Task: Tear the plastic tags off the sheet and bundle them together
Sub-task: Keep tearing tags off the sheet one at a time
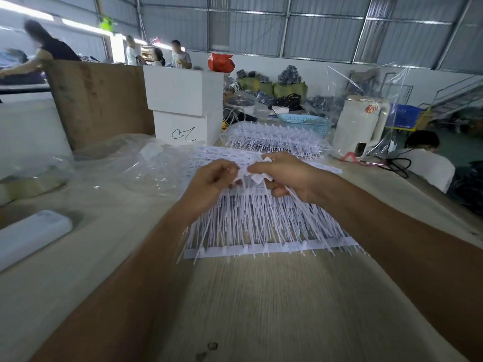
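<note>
I see both forearms reaching in from the bottom corners of the frame and meeting just above centre. My left hand (pixel 213 178) sits palm-down with the fingers curled, pinching a white tag head (pixel 241 174) at its fingertips. My right hand (pixel 285 175) faces it, thumb and forefinger closed on the same cluster of tag heads, while its lower fingers curl around a small bundle of tags (pixel 264 178) with stems trailing down and to the right. The two hands nearly touch at the pinch.

The sheet of plastic tags (pixel 261 220) lies flat on the wooden table (pixel 261 309) directly under the hands, its stems fanning toward the lower centre and ending at a white strip. A second heap of tags (pixel 274 141) lies further up, just above the hands. Two stacked white boxes (pixel 187 105) stand upper centre-left, crumpled clear plastic (pixel 125 163) lies at middle left, and a white kettle (pixel 359 124) stands upper right.
</note>
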The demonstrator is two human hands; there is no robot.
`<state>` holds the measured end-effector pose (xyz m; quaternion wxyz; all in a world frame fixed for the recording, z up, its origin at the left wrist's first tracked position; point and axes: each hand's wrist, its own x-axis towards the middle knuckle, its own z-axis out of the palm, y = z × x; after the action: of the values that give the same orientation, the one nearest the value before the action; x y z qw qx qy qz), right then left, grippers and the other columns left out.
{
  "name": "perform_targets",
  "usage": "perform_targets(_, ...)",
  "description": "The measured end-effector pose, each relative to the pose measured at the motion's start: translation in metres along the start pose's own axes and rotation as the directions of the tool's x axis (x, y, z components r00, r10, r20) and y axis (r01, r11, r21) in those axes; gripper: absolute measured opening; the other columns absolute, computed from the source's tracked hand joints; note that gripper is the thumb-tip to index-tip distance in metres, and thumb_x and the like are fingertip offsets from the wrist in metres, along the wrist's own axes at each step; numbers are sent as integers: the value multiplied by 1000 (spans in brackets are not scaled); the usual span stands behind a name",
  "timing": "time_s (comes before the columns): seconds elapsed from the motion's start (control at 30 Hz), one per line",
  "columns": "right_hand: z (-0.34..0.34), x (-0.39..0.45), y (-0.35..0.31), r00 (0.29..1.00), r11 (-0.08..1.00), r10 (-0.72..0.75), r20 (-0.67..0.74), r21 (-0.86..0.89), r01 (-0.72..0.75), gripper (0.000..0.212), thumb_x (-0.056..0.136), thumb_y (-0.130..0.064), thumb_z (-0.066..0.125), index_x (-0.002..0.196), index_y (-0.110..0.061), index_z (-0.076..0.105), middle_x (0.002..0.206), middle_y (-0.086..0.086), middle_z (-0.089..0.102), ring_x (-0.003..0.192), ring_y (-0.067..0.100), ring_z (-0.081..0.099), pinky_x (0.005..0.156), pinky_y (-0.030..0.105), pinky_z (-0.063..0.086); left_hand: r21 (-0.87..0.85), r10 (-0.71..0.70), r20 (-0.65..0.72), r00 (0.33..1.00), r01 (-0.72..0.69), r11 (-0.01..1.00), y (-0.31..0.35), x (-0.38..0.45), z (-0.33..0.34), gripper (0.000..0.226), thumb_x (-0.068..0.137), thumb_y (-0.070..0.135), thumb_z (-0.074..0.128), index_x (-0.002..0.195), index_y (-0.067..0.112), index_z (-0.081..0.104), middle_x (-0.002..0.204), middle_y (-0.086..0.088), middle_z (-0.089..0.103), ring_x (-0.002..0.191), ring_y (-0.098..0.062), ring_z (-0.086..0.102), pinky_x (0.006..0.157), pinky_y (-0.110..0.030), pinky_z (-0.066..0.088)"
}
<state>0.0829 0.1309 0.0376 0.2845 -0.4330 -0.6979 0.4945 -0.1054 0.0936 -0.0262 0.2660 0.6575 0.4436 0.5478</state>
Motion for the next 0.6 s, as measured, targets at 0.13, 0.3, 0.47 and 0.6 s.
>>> perform_targets(0.13, -9, -3, 7, 996, 998, 55, 67, 10, -56, 18, 96, -19, 68, 88, -12, 53, 51, -10, 31, 42, 9, 26, 39, 20, 20, 87, -14, 74, 997, 8, 996, -8, -2, -4, 15, 100, 7, 57, 94, -2, 67, 83, -16, 66, 74, -18, 59, 71, -22, 47)
perform_targets(0.3, -13, -4, 8, 985, 983, 90, 147, -173, -64, 16, 95, -23, 70, 93, -8, 72, 58, -7, 29, 47, 12, 25, 42, 21, 22, 63, 0, 75, 997, -5, 998, -1, 1, -3, 15, 98, 9, 60, 85, 10, 67, 81, -5, 62, 75, -11, 54, 70, -19, 42)
perform_targets(0.47, -2, -18, 4, 941, 783, -324, 97, -532, 324, 27, 100, -25, 63, 82, -7, 70, 63, -2, 58, 49, 10, 46, 46, 27, 37, 27, -62, 98, 993, 60, 998, -3, 6, -4, 33, 102, 18, 55, 74, 1, 52, 69, -2, 44, 63, -8, 41, 60, -19, 32)
perform_targets(0.6, 9, -36, -8, 794, 175, -525, 307, -874, 453, 8, 95, -12, 51, 91, -13, 57, 73, 0, 54, 64, 26, 50, 56, 35, 37, -79, -136, 83, 987, 142, 987, -12, 7, -5, 28, 101, 14, 56, 93, -12, 63, 88, -13, 63, 86, -17, 59, 85, -29, 45)
